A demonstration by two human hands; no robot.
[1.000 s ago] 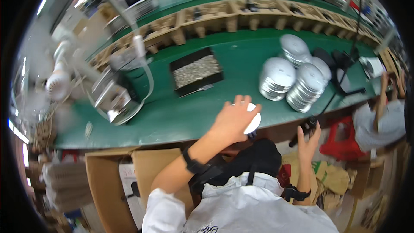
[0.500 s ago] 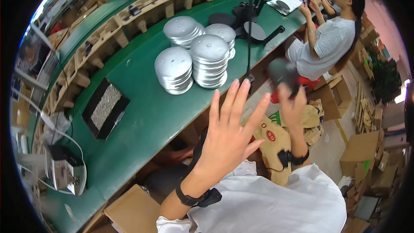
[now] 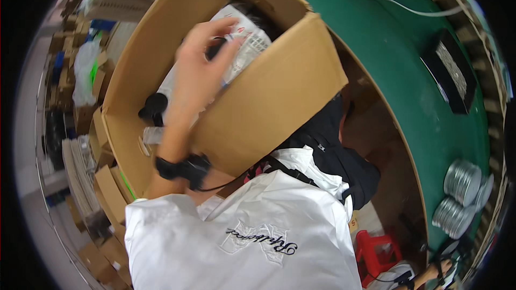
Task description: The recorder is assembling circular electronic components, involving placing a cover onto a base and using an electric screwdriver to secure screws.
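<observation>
My left hand (image 3: 201,56) reaches down inside a deep cardboard box (image 3: 279,94) on the left. The hand is blurred; its fingers curve with the thumb held apart. Between thumb and fingers shows a small dark object (image 3: 215,48), and whether the hand touches it I cannot make out. Beneath the hand lies a white printed plastic bag (image 3: 248,32). A black rounded part (image 3: 156,104) rests by the box's left wall, near a clear plastic piece (image 3: 153,135). My right hand is out of view.
A green table (image 3: 376,48) curves along the right, bearing a black tray of small metal parts (image 3: 454,72) and stacks of silver discs (image 3: 461,182). A red stool (image 3: 376,252) and a co-worker's hand (image 3: 443,266) appear lower right. Cartons (image 3: 105,193) stand left.
My view has swung left from the disc stacks to the box. The left hand, spread above the table edge before, is now inside the box. My right hand, with a dark blurred object, has left view.
</observation>
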